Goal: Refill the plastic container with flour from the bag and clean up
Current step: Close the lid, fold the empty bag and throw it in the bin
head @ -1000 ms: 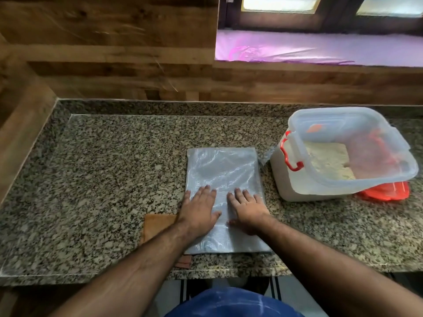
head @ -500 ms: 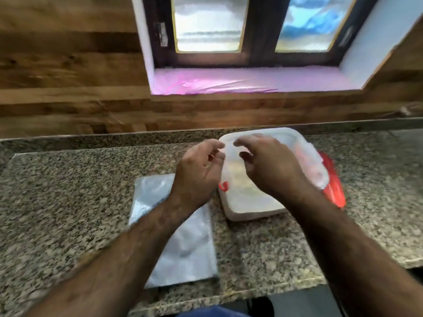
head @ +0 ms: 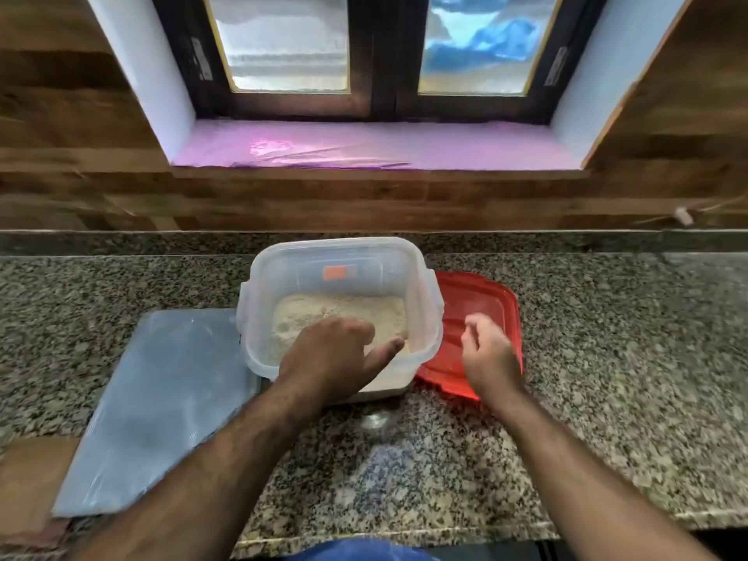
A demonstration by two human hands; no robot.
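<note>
Near left on the granite counter point(head: 566, 419): emptied flour bag point(head: 162, 406), lying flat. Judged light, limp and slippery; best pinched at an edge or folded.

Centre: left hand point(head: 328, 358) reaches over the near rim of the plastic container point(head: 259, 301), fingers curled down toward the flour point(head: 336, 313), thumb out along the rim. Cannot tell whether it holds anything.

Right hand point(head: 487, 354) hovers above the red lid point(head: 477, 301), fingers loosely curled, holding nothing.

Container sits mid-counter, partly filled. Judged rigid but weighty with flour; grasp by both side walls. Lid stiff, light; lift by its edge.
</note>
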